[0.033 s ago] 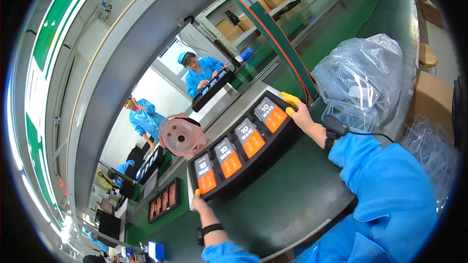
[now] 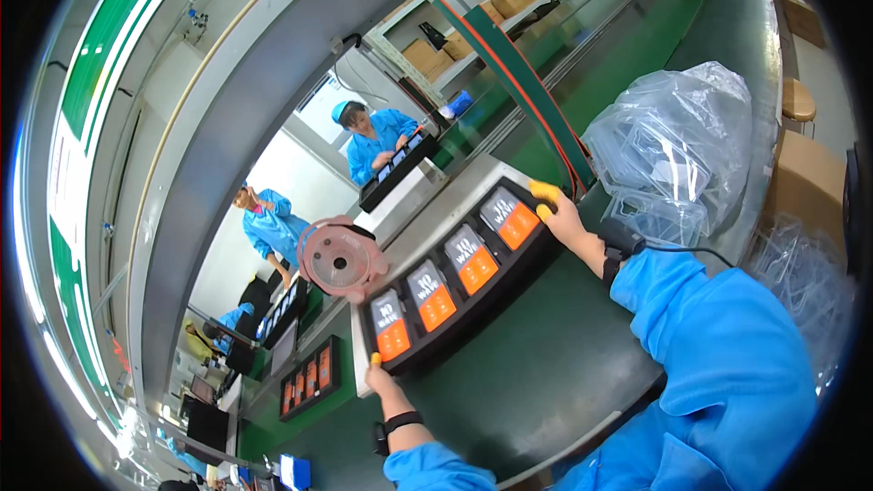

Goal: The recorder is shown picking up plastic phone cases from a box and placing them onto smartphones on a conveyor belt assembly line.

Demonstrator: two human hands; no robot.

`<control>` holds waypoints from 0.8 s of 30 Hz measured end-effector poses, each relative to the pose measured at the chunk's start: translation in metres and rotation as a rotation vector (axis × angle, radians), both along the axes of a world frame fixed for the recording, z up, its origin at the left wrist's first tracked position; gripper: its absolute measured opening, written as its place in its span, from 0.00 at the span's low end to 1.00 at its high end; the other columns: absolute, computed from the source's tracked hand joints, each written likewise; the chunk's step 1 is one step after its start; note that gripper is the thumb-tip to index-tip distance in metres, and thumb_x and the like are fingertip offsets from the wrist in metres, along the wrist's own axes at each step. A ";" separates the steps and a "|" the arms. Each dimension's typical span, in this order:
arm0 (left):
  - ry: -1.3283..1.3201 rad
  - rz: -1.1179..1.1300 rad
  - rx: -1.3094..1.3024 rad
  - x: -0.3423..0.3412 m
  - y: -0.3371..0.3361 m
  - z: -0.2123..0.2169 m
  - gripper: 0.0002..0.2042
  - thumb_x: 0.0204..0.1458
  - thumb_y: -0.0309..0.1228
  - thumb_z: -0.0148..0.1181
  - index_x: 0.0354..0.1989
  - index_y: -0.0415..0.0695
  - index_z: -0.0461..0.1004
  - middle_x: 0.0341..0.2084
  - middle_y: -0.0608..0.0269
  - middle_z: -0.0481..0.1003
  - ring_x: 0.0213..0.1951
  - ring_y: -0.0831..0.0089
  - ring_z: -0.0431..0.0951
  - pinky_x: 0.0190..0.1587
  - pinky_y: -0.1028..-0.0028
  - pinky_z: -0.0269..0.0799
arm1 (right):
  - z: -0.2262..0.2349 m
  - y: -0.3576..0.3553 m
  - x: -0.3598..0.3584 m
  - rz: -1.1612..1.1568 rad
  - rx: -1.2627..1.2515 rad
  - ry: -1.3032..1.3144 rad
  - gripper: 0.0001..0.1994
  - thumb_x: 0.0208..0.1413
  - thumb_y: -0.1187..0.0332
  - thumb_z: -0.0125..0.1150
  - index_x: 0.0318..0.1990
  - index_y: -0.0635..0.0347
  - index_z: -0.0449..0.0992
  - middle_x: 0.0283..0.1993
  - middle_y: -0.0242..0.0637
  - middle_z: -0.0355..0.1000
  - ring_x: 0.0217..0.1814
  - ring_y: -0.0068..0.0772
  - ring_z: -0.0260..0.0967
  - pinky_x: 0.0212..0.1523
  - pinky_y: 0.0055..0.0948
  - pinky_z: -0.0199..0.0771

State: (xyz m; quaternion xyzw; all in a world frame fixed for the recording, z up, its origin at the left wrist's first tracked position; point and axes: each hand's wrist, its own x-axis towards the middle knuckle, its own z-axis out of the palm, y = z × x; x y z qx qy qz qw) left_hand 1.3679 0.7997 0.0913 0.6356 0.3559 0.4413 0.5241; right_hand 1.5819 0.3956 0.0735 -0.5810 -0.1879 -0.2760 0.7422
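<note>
Both my hands hold a long black tray [image 2: 475, 311] by its two ends. Several flat dark-grey and orange packs [image 2: 430, 295] sit in its compartments in one row. My left hand [image 2: 383, 380] grips the near left end, a yellow fingertip cover on its thumb. At the far right end my right hand [image 2: 564, 218] is closed round the edge, with yellow covers on its fingers. The tray's far side lies along a pale grey platform [image 2: 366, 365]; whether it rests on it or hovers just over it I cannot tell. The fingers beneath the tray are hidden.
A pink round fan [image 2: 338, 260] stands just beyond the tray. Left of it, another black tray with orange packs [image 2: 311, 376] lies on the green belt [image 2: 546, 359]. Clear plastic bags of trays [image 2: 677, 150] are at the right. A co-worker [image 2: 377, 141] handles a tray opposite.
The tray and both my hands have shifted slightly to the right, and the tray's tilt has altered a little. My grip on it is the same.
</note>
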 end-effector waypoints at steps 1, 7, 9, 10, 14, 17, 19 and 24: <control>-0.033 0.054 -0.010 0.012 0.017 -0.020 0.14 0.41 0.31 0.54 0.32 0.33 0.71 0.29 0.58 0.70 0.31 0.67 0.70 0.36 0.71 0.66 | -0.001 0.000 0.001 -0.121 -0.068 -0.158 0.16 0.40 0.81 0.48 0.41 0.63 0.68 0.45 0.43 0.65 0.50 0.38 0.62 0.52 0.28 0.58; -0.201 -0.114 -0.106 0.009 0.009 -0.025 0.18 0.51 0.36 0.41 0.42 0.33 0.66 0.37 0.57 0.69 0.39 0.67 0.69 0.42 0.71 0.64 | 0.007 0.005 0.002 -0.098 -0.067 -0.118 0.14 0.40 0.81 0.45 0.38 0.64 0.68 0.42 0.43 0.66 0.48 0.40 0.62 0.50 0.28 0.59; -0.224 -0.011 -0.029 0.007 -0.012 -0.019 0.21 0.53 0.39 0.40 0.41 0.30 0.67 0.36 0.57 0.69 0.36 0.70 0.67 0.43 0.74 0.63 | 0.009 0.011 0.007 -0.130 -0.060 -0.131 0.14 0.40 0.83 0.44 0.37 0.63 0.69 0.41 0.42 0.66 0.45 0.39 0.64 0.48 0.28 0.62; -0.248 -0.031 -0.096 0.009 0.000 -0.028 0.26 0.54 0.45 0.39 0.45 0.29 0.63 0.39 0.55 0.67 0.39 0.69 0.66 0.45 0.75 0.60 | 0.008 0.012 0.010 -0.172 -0.107 -0.135 0.15 0.39 0.83 0.43 0.37 0.63 0.69 0.40 0.42 0.66 0.45 0.39 0.64 0.48 0.28 0.62; -0.309 -0.124 -0.096 0.007 0.010 -0.050 0.35 0.49 0.59 0.33 0.52 0.37 0.57 0.47 0.56 0.64 0.50 0.65 0.61 0.52 0.69 0.55 | 0.013 0.008 0.003 -0.240 -0.209 -0.150 0.18 0.38 0.86 0.40 0.38 0.63 0.69 0.39 0.42 0.66 0.42 0.39 0.65 0.45 0.28 0.65; -0.301 -0.315 -0.252 -0.004 0.019 -0.046 0.36 0.48 0.61 0.31 0.51 0.40 0.59 0.47 0.58 0.64 0.49 0.66 0.62 0.51 0.68 0.57 | 0.002 0.011 0.015 -0.200 -0.147 -0.128 0.13 0.44 0.84 0.42 0.37 0.64 0.70 0.37 0.39 0.68 0.41 0.32 0.66 0.44 0.23 0.64; -0.307 -0.241 -0.152 0.000 0.022 -0.053 0.35 0.49 0.60 0.30 0.48 0.39 0.63 0.44 0.59 0.67 0.44 0.68 0.66 0.49 0.68 0.59 | -0.004 0.012 0.027 -0.148 0.011 0.010 0.09 0.48 0.81 0.45 0.36 0.66 0.70 0.37 0.38 0.70 0.41 0.28 0.67 0.45 0.22 0.64; -0.182 -0.140 -0.030 -0.003 0.005 -0.039 0.28 0.53 0.51 0.37 0.46 0.34 0.63 0.41 0.58 0.67 0.42 0.71 0.67 0.48 0.74 0.59 | -0.002 0.007 0.035 -0.020 0.304 0.133 0.09 0.49 0.82 0.45 0.39 0.69 0.68 0.40 0.43 0.69 0.44 0.31 0.67 0.49 0.23 0.64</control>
